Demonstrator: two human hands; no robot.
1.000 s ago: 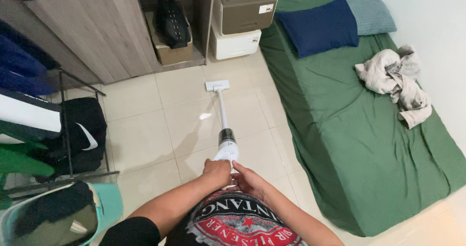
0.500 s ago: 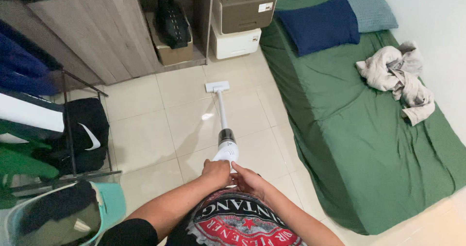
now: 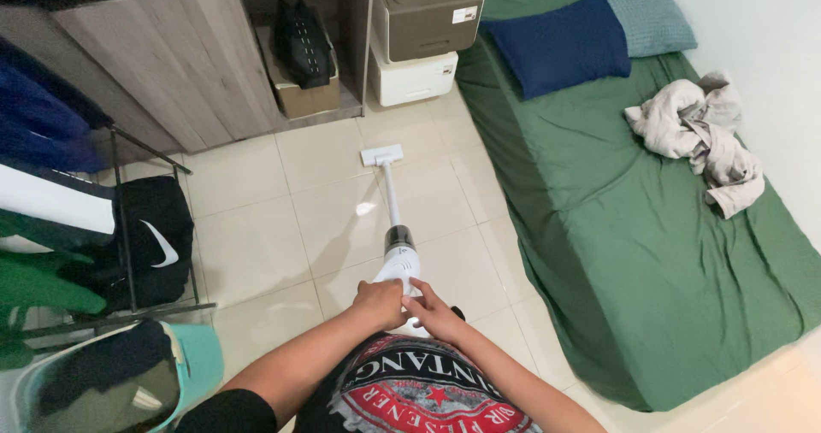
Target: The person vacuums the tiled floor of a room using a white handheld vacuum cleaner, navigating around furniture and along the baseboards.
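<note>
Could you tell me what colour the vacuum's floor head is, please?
White, seen in the head view: floor head.

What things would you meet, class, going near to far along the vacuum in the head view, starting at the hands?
Left hand and right hand → vacuum body → white wand → floor head → white storage box → brown storage box.

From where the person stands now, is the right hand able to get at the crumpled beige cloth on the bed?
Probably not without stepping closer. The right hand rests on the white stick vacuum near the body, and the crumpled beige cloth lies far across the green bed, by the wall. Nothing blocks the way.
</note>
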